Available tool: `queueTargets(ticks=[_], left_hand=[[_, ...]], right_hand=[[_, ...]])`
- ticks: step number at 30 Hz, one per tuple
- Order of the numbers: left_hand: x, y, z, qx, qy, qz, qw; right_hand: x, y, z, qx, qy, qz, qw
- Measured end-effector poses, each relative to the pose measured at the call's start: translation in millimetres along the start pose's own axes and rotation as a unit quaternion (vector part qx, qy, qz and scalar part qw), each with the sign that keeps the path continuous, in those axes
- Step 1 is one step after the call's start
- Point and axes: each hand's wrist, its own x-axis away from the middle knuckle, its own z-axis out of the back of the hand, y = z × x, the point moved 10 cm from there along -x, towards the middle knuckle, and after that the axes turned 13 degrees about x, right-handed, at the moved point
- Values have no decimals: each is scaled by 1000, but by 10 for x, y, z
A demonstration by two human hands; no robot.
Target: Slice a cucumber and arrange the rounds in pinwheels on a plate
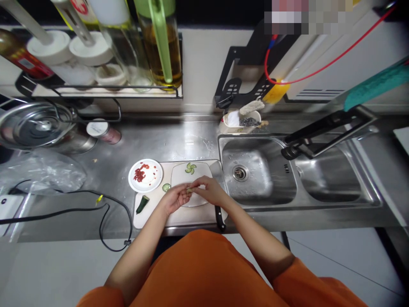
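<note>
My left hand [177,199], palm turned up and fingers curled, meets my right hand [207,190] over a white plate [191,202]. Between their fingertips is a small pale-green cucumber slice [189,190]; the right thumb and fingers pinch it. Several cucumber slices [191,168] lie fanned at the plate's far side. Left of the plate, more cut cucumber [166,187] rests on the cutting board [179,219]. A dark-green cucumber end [142,204] lies at the board's left. Beside my right wrist is a knife [220,218], its black handle toward me, its blade partly hidden.
A round white plate [146,188] with chopped red pieces overlaps the board's far-left corner. The double sink [258,200] lies to the right. Leftward are a black cable [107,206], a plastic bag [47,170] and a lidded steel pot [41,125]. A condiment rack [111,91] hangs above.
</note>
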Motion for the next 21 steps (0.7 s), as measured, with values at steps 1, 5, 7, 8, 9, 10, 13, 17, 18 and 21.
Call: queueTargets(ticks=[1, 5, 7, 8, 9, 10, 13, 17, 18, 21], left_hand=[[0, 16, -16, -10, -5, -5, 1000], [-4, 68, -47, -42, -1, -29, 999], [-20, 100, -41, -64, 23, -49, 996], [-32, 116, -41, -80, 37, -60, 994], [-47, 133, -50, -102, 50, -72, 991], [-66, 151, -69, -130, 60, -85, 986], [-134, 228, -165, -255, 78, -137, 954], [-196, 355, -300, -440, 119, -222, 862], [-205, 378, -340, -477, 127, -239, 836], [-242, 385, -448, -558, 140, -258, 776]], right_hand=[[4, 32, 26, -2, 0, -8, 1000], [10, 179, 106, -10, -4, -35, 999], [6, 261, 127, -14, -7, -48, 999], [1, 305, 140, -12, -5, -53, 998], [-7, 351, 153, -6, -1, -58, 998], [-16, 400, 169, 3, 6, -63, 998], [-53, 561, 208, 50, 28, -81, 995], [-110, 736, 232, 165, 28, -113, 979], [-121, 762, 241, 197, 24, -121, 973], [-138, 793, 269, 282, 10, -142, 949]])
